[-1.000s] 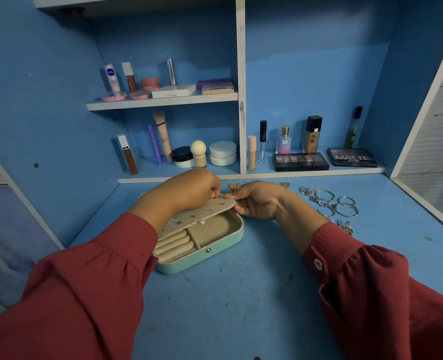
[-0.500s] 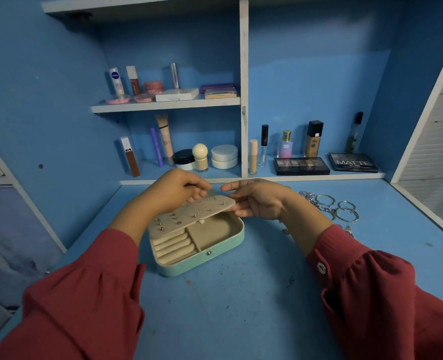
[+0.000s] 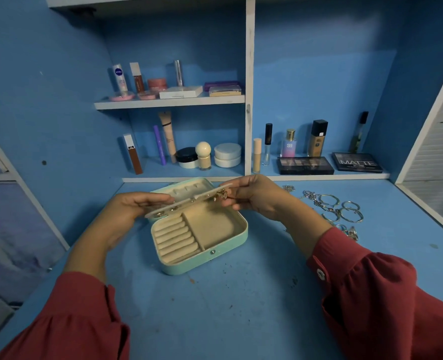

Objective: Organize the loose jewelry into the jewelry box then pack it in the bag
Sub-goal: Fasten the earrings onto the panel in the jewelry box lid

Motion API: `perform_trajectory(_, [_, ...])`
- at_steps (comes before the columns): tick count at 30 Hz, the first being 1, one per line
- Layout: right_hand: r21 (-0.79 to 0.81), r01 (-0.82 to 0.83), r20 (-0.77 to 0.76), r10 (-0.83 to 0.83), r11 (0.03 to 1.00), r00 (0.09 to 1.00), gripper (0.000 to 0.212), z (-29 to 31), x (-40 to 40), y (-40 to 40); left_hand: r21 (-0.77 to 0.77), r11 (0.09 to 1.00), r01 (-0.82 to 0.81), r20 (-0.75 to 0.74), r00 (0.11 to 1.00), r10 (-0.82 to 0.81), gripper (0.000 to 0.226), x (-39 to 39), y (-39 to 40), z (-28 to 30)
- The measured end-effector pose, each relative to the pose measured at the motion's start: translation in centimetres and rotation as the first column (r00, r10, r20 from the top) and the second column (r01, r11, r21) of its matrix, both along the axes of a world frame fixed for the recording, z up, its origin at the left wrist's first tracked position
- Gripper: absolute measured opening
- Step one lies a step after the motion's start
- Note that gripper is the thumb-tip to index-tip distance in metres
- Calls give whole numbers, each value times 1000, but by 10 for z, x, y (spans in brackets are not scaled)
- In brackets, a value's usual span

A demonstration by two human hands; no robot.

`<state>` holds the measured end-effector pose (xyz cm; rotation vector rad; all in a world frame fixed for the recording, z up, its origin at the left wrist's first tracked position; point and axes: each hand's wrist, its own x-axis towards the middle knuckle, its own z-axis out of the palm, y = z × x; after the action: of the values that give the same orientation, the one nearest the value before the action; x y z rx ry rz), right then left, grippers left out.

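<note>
Since half a second ago the beige earring panel (image 3: 186, 202), a flat padded insert studded with small gold earrings, is tilting up higher, so the open compartment and the row of ring rolls beneath it are now showing fully. The left hand (image 3: 134, 207) is pinching the panel's lower left end, thumb on top and fingers curled under, so that grip is grasping the panel. The right hand (image 3: 254, 196) is pinching the raised right end, next to a cluster of gold earrings, so its grip is grasping the same panel. The mint-green rounded jewelry box (image 3: 202, 237) with beige lining is lying open on the blue painted surface (image 3: 215, 313), its lid resting flat behind it, and the panel is hovering across the box's back edge, sloping upward toward the right. To the right of the box, well apart from it, a loose pile of silver bangles, rings and chains (image 3: 337, 209) is lying on the surface near the right forearm. Both arms are wearing dark red sleeves (image 3: 387, 302). Behind the box, blue shelves with white edges (image 3: 171, 102) are holding cosmetics, including two dark eyeshadow palettes (image 3: 306, 165) lying flat on the lower right shelf.
</note>
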<state>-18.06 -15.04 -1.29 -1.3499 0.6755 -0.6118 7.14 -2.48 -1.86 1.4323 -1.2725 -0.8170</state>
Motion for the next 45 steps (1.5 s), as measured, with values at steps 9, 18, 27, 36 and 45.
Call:
perform_trajectory(9, [-152,171,33,-168,974,985,11,0,9,3,-50,999,10,-187,982,-19,61,3,3,-2])
perform_trajectory(18, [-201,280,-14,-289,939,957,14,0,12,8,-67,980,-190,-69,980,185,17,2,-10,-14])
perform_trajectory(27, [-242,256,-132,-293,936,947,17,2,7,5,-133,955,-266,-26,964,265,21,-9,-19,-21])
perform_trajectory(36, [-380,123,-298,-247,917,922,13,6,-3,1,-125,949,-288,-68,957,282,24,-9,-21,-24])
perform_trajectory(45, [-454,-40,-449,-190,890,873,11,22,-52,-7,-130,950,-285,-97,957,274,22,-5,-23,-28])
